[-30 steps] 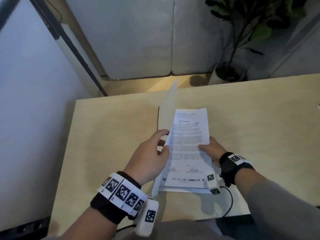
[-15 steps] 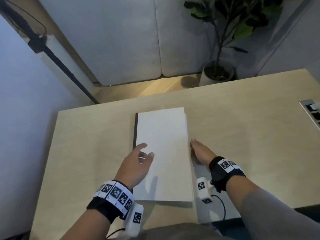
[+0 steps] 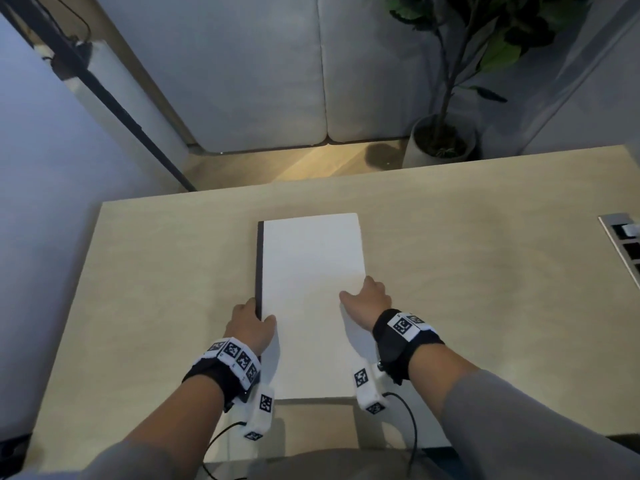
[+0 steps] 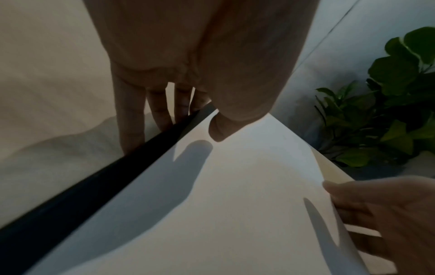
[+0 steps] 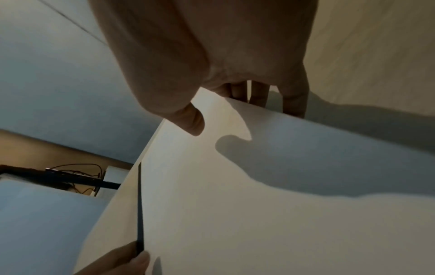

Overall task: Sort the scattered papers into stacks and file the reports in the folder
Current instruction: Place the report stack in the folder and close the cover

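Note:
A closed white folder (image 3: pixel 311 289) with a black spine (image 3: pixel 259 261) lies lengthwise in the middle of the pale wooden table (image 3: pixel 485 271). No papers show outside it. My left hand (image 3: pixel 258 317) grips the spine edge near the front, thumb on the cover (image 4: pixel 219 130) and fingers down along the spine. My right hand (image 3: pixel 360 292) holds the opposite long edge, with its thumb (image 5: pixel 195 122) over the cover and its fingers curled past the edge. The left wrist view shows the folder (image 4: pixel 212 204) slightly lifted at the right hand (image 4: pixel 388 214). The papers inside are hidden.
A recessed socket panel (image 3: pixel 623 244) sits in the table at the far right. Beyond the table's far edge stand a potted plant (image 3: pixel 443 140), a grey sofa (image 3: pixel 277 81) and a black slanted pole (image 3: pixel 114 105). Wrist-camera cables hang near the front edge.
A second ago the folder lay open on a printed report. The cover came down over it, and both hands have moved from beside the folder onto its long edges.

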Demonstrator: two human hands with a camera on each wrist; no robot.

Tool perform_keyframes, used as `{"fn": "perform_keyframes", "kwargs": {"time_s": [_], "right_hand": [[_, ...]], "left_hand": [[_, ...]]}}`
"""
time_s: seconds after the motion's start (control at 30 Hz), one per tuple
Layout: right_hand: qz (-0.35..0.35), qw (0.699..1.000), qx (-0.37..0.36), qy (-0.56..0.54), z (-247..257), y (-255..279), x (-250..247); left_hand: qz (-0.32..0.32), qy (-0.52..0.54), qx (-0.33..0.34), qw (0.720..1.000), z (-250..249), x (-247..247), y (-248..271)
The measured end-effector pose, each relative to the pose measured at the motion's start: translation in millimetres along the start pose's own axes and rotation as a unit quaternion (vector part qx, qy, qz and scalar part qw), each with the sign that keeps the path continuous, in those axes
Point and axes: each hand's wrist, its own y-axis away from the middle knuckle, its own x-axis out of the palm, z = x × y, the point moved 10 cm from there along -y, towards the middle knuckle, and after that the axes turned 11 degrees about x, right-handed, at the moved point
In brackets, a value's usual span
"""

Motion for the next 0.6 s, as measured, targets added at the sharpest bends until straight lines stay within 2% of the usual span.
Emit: {"fn": "perform_keyframes", "kwargs": {"time_s": [0.27,0.43,0.6], "right_hand": [[0.015,0.999,-0.010,-0.035,-25.1,-22.6,-59.4],[0.042,0.998,0.001,-0.042,-38.7,-26.4,-65.3],[0.050,0.998,-0.006,-0.035,-32.2,-22.4,-58.9]], "left_hand": [[0.011,0.067,0.018,0.998,-36.9,46.6,12.9],[0.011,0.064,0.028,0.997,-45.8,50.1,4.9],[-0.006,0.062,0.040,0.997,-42.7,40.2,3.0]]}}
